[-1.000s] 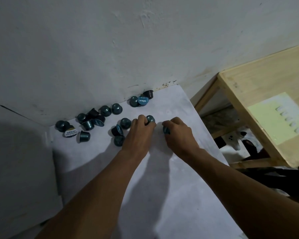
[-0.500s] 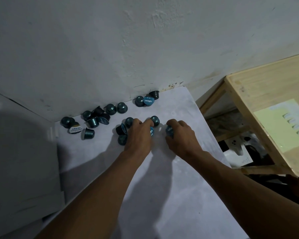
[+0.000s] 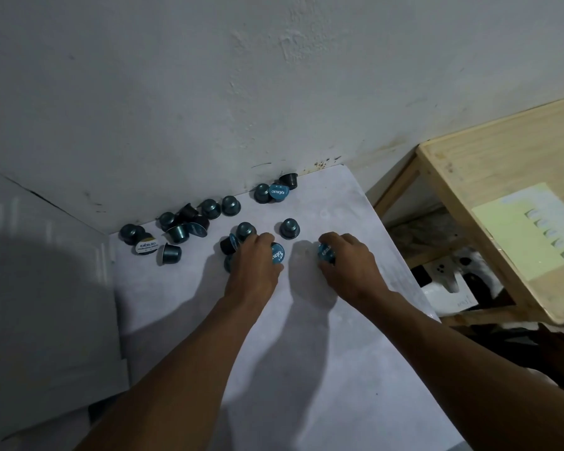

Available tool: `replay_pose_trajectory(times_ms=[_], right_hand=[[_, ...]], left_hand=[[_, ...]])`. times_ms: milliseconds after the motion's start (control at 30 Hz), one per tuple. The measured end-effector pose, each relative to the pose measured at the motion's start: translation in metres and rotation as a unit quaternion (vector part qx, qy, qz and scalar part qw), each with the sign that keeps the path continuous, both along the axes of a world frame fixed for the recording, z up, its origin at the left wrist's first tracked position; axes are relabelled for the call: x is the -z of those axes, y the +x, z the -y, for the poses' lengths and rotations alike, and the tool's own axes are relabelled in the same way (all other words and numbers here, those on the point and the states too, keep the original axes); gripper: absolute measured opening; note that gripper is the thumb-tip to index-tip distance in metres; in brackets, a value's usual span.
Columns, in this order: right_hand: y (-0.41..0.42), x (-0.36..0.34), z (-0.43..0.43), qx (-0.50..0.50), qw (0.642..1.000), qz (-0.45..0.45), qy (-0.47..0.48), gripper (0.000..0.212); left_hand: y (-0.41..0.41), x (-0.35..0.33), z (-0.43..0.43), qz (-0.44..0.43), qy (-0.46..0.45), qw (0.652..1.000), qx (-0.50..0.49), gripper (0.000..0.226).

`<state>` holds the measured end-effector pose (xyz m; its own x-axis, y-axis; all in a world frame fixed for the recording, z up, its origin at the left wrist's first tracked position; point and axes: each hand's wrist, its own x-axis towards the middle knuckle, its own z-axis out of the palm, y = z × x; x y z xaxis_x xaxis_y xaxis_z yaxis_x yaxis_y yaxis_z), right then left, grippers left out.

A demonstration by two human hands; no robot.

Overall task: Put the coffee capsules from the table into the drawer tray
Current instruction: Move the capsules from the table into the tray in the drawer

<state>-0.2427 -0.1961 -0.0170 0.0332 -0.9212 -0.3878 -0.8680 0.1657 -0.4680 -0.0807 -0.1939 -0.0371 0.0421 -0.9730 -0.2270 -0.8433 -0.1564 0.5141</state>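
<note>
Several dark teal coffee capsules lie scattered along the back of the white table (image 3: 306, 369), against the wall. One capsule (image 3: 289, 228) stands alone between my hands. My left hand (image 3: 254, 266) grips a blue-lidded capsule (image 3: 277, 253), its lid facing right. My right hand (image 3: 349, 265) holds another blue-lidded capsule (image 3: 326, 252), lid facing left. Three more capsules (image 3: 241, 232) sit close by my left fingers. A cluster (image 3: 183, 226) lies further left, and three capsules (image 3: 275, 191) rest by the wall. No drawer tray is in view.
A light wooden table (image 3: 502, 196) with a pale green sheet (image 3: 521, 229) stands to the right, across a gap. White objects (image 3: 446, 278) lie on the floor in that gap. A white surface (image 3: 46, 288) adjoins the table's left edge.
Both hands have closed on capsules and drawn slightly back and apart from the pile. The capsule that was at my left fingertips now stands alone between my hands.
</note>
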Motion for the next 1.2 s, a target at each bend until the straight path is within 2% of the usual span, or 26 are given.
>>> replay_pose_trajectory(times_ms=[67, 200, 433, 667, 900, 1033, 1200], right_hand=[[0.000, -0.006, -0.007, 0.000, 1.000, -0.002, -0.006, 0.049], [-0.004, -0.023, -0.020, -0.028, 0.999, -0.016, -0.038, 0.049], [-0.007, -0.072, -0.054, -0.047, 0.991, 0.010, -0.127, 0.053], [-0.006, -0.115, -0.122, -0.068, 0.973, 0.096, -0.197, 0.046], [0.016, -0.139, -0.205, -0.132, 0.957, 0.130, -0.221, 0.047], [0.048, -0.151, -0.243, -0.175, 0.946, 0.153, -0.226, 0.051], [0.102, -0.154, -0.279, -0.219, 0.935, 0.177, -0.215, 0.052]], left_hand=[[0.001, -0.003, -0.006, -0.012, -0.015, 1.000, 0.003, 0.048], [0.000, -0.021, -0.020, -0.046, -0.046, 0.998, -0.002, 0.044], [-0.003, -0.082, -0.066, -0.121, -0.117, 0.985, -0.044, 0.057], [-0.001, -0.131, -0.154, -0.149, -0.182, 0.967, -0.099, 0.051], [0.023, -0.158, -0.262, -0.129, -0.201, 0.955, -0.176, 0.051], [0.052, -0.171, -0.315, -0.111, -0.204, 0.948, -0.216, 0.050], [0.096, -0.176, -0.370, -0.128, -0.212, 0.932, -0.265, 0.049]])
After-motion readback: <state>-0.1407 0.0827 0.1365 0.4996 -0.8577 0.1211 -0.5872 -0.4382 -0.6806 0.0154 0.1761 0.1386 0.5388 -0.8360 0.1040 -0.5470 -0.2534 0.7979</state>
